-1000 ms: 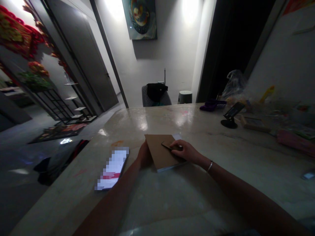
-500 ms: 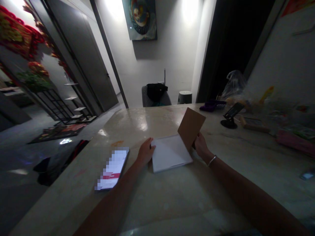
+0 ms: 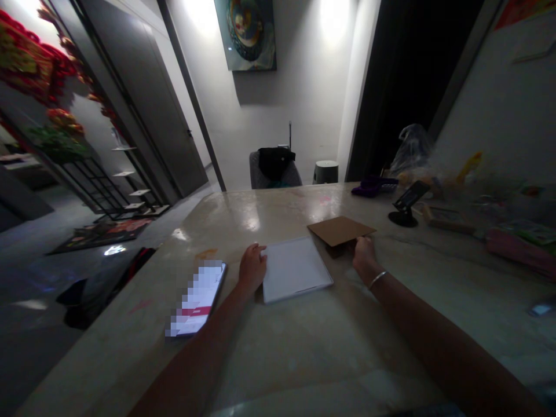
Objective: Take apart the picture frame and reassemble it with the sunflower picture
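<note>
White rectangular paper pad (image 3: 296,270) and flat brown cardboard sheet (image 3: 341,230)
The pad lies flat, plain face up; beside its far right corner, the sheet is held raised, at a shallow angle. Whether they join is unclear.

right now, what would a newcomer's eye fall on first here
Probably the glowing phone on the left of the table. Next, the white pad in the middle, with the left hand at its left edge, and the brown sheet held in the right hand, toward the pad's far right corner. The picture high on the far wall also stands out.
</note>
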`<state>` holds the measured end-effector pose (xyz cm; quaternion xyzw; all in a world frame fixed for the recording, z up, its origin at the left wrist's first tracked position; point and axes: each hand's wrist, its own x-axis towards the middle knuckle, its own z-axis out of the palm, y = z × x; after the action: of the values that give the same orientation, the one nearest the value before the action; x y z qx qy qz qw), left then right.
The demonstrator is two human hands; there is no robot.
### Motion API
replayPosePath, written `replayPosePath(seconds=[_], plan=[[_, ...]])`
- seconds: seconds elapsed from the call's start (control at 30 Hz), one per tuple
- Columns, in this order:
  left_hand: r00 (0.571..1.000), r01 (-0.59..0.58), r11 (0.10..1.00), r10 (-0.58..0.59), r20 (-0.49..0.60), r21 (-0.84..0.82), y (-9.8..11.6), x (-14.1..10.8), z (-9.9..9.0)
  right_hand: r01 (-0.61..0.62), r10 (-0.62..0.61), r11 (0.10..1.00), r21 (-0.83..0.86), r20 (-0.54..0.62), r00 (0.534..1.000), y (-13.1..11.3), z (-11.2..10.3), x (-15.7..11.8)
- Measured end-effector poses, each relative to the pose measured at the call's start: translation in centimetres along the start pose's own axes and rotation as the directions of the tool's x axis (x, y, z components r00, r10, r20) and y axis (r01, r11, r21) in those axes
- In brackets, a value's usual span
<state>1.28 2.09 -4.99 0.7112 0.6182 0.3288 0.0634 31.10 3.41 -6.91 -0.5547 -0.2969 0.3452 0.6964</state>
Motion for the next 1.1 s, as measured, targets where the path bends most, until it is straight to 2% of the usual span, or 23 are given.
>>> replayPosePath(seconds=[0.13, 0.23, 0.3, 0.37, 0.43, 0.47, 0.5, 0.57, 0.63, 0.7, 0.83, 1.0, 1.1], plan=[[1.000, 0.005, 0.999, -0.005, -0.006, 0.040, 0.1, 0.0, -0.2, -0.137, 0.134, 0.990, -0.017, -0.106, 0.985, -0.5, 0.6, -1.2], [1.000, 0.001, 0.998, -0.001, 0.000, 0.060, 0.3, 0.0, -0.3, -0.168, 0.163, 0.985, -0.029, -0.134, 0.977, -1.1, 1.0, -2.0], [1.000, -0.002, 0.997, 0.001, 0.004, 0.075, 0.4, -0.1, -0.4, -0.147, 0.140, 0.988, -0.043, -0.131, 0.981, -1.7, 1.1, -2.5], [1.000, -0.002, 0.996, 0.001, 0.007, 0.095, 0.5, -0.1, -0.5, -0.072, 0.066, 0.993, -0.092, -0.065, 0.996, -2.2, 1.3, -3.0], [1.000, -0.005, 0.993, 0.003, 0.014, 0.114, 0.6, -0.1, -0.5, 0.068, -0.046, 0.976, -0.205, 0.107, 0.993, -2.6, 1.6, -3.7], [1.000, -0.006, 0.993, 0.004, 0.018, 0.121, 0.7, -0.1, -0.6, 0.164, -0.101, 0.946, -0.279, 0.225, 0.969, -2.7, 1.8, -4.1], [1.000, -0.007, 0.992, 0.005, 0.023, 0.126, 0.8, -0.1, -0.6, 0.278, -0.150, 0.893, -0.354, 0.349, 0.925, -2.7, 2.0, -4.6], [0.999, -0.012, 0.991, 0.008, 0.031, 0.136, 0.9, -0.2, -0.7, 0.520, -0.220, 0.723, -0.455, 0.562, 0.798, -2.7, 2.3, -5.5], [0.999, -0.020, 0.989, 0.015, 0.035, 0.144, 1.1, -0.2, -0.7, 0.694, -0.242, 0.527, -0.490, 0.696, 0.676, -2.6, 2.4, -6.4], [0.999, -0.033, 0.987, 0.027, 0.042, 0.155, 1.2, -0.3, -0.8, 0.771, -0.235, 0.381, -0.510, 0.753, 0.615, -2.6, 2.3, -6.9], [0.997, -0.061, 0.980, 0.051, 0.062, 0.188, 1.5, -0.5, -0.8, 0.796, -0.204, 0.251, -0.551, 0.773, 0.600, -2.7, 2.0, -7.3], [0.996, -0.062, 0.972, 0.046, 0.076, 0.225, 1.8, -0.7, -0.9, 0.791, -0.161, 0.225, -0.569, 0.779, 0.606, -2.9, 2.0, -7.4], [0.995, -0.048, 0.969, 0.026, 0.093, 0.244, 2.1, -0.7, -0.9, 0.807, -0.154, 0.182, -0.561, 0.795, 0.587, -2.8, 2.1, -7.4]])
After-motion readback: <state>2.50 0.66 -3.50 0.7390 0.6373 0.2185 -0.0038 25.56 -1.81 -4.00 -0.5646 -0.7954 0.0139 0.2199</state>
